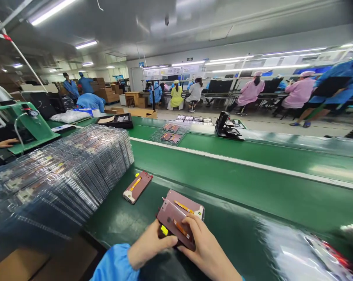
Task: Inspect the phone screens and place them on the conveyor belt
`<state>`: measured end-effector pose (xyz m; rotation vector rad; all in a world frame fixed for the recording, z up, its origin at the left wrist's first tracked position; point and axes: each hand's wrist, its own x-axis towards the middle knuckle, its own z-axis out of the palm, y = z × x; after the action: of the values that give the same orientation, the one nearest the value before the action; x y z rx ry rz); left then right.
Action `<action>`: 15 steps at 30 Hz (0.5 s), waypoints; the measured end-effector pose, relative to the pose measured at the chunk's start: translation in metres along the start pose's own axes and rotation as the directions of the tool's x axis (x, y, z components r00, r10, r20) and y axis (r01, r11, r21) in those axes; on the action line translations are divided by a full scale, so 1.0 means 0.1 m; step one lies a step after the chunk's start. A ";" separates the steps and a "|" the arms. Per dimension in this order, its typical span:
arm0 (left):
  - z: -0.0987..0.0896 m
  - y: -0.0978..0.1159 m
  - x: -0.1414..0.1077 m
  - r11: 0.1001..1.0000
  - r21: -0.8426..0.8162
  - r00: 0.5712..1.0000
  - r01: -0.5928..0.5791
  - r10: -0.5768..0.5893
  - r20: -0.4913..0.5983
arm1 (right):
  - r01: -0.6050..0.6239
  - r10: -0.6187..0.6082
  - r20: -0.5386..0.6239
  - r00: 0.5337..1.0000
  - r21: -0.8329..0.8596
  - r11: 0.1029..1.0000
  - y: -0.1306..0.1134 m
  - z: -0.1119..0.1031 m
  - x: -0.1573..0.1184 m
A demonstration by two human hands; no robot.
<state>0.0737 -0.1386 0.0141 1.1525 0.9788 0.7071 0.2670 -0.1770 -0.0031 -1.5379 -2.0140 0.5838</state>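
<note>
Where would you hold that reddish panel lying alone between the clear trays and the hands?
Probably by its long edges, from above and the right: the panel lies flat, the clear trays stand close on its left, and the orange strip on top is best avoided.

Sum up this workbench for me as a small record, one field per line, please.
Left hand: gripping the near left edge of the pinkish-brown panels
Right hand: fingers on top of the same panels, thumb at their near edge
Panel details: orange strips; yellow tab near the left hand
Lying apart: one similar panel, beyond and left of the hands
Left side: tall stack of clear plastic trays
Surface: dark green worktop
Background: seated people at benches
</note>
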 end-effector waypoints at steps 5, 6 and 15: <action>-0.74 0.46 -0.37 0.911 0.412 0.967 -0.025 0.126 -0.222 | -0.055 0.061 0.154 0.986 -0.042 0.998 0.23 0.13 -0.09; -0.85 0.59 -0.47 0.881 0.472 0.935 -0.035 0.195 -0.295 | -0.068 0.078 0.169 0.983 -0.062 0.996 0.24 0.15 -0.09; -1.43 1.39 -1.09 0.211 0.932 0.362 0.295 0.878 -0.314 | 0.072 -0.041 0.099 0.994 -0.336 0.939 0.59 0.55 -0.08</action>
<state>-0.0984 -0.1347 0.1624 2.3011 2.3542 1.2993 0.2759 -0.1703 -0.0833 -1.6652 -2.3148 0.2965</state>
